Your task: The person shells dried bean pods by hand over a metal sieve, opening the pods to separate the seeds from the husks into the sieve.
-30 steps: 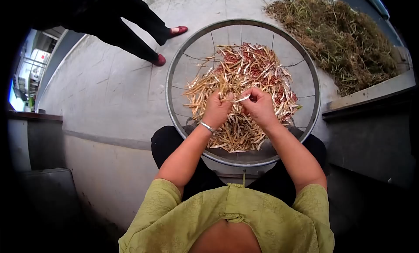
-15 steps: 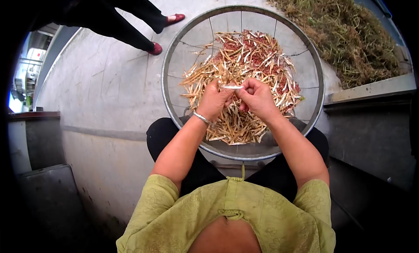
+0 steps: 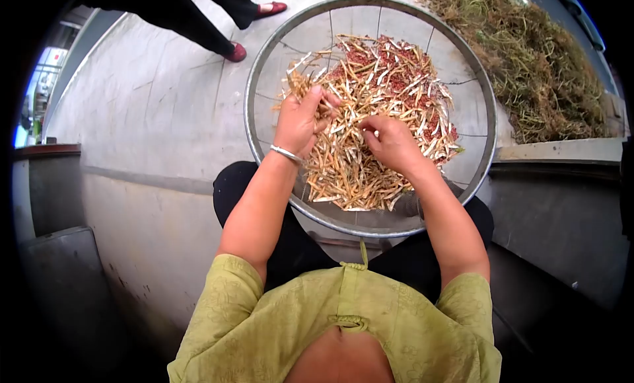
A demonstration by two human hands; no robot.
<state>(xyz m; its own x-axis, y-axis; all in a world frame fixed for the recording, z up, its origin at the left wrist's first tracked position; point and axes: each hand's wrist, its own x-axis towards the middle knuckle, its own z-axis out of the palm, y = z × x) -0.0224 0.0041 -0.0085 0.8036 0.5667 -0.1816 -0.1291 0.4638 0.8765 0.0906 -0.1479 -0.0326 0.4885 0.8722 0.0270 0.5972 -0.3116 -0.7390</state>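
My left hand (image 3: 302,122), with a silver bangle at the wrist, is over the left part of a heap of dry bean pods (image 3: 350,168). Its thumb and fingers stand apart, and some fingertips are blurred. My right hand (image 3: 391,144) is above the middle of the heap, fingers curled and thumb bent in. What lies between those fingertips, if anything, is too small to make out. Small red beans (image 3: 399,79) lie among the pods toward the far side. The heap rests in a large round metal-rimmed tray (image 3: 493,125) over my knees.
A person in black trousers and red shoes (image 3: 236,52) stands at the upper left. Dried plant stalks (image 3: 522,66) are piled at the upper right behind a low ledge (image 3: 561,150). A dark flat panel (image 3: 69,270) is at the lower left.
My hands were together on a pale pod. Now they are apart: the left has moved left and away from me, and the pod no longer shows between them. The view has shifted slightly.
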